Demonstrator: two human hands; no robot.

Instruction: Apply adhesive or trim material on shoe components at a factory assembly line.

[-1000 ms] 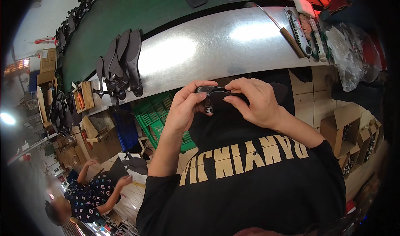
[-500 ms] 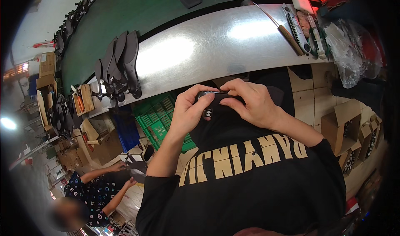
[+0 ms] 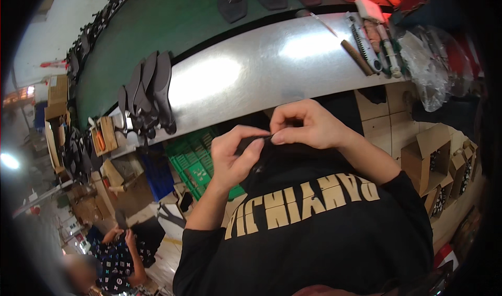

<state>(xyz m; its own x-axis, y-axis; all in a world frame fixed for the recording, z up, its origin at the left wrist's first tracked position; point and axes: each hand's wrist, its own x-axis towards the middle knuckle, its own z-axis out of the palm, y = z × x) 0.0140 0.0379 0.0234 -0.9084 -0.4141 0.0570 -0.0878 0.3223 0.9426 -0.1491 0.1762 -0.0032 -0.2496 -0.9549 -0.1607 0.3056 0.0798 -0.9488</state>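
Note:
My left hand (image 3: 230, 155) and my right hand (image 3: 311, 128) meet in front of my black shirt, below the edge of the metal bench strip (image 3: 256, 61). Thumb and fingertips of both are pinched on a thin black shoe part (image 3: 267, 140). Most of that part is lost against the dark cloth, so its full shape cannot be made out. On the strip's left end lies a row of dark shoe soles with straps (image 3: 163, 84), apart from my hands.
At the strip's right lie an awl (image 3: 357, 58), a utility knife (image 3: 364, 42) and a white block (image 3: 368, 9). Clear plastic bags (image 3: 426, 71) hang beside them. A green crate (image 3: 191, 160) sits under the bench, cardboard boxes (image 3: 426, 152) at right. A co-worker (image 3: 117, 259) handles a dark sole lower left.
My right hand has shifted left, its fingers curling into a tighter pinch; my left hand is slightly lower. The dark piece shows less. The co-worker's hands have moved left and down.

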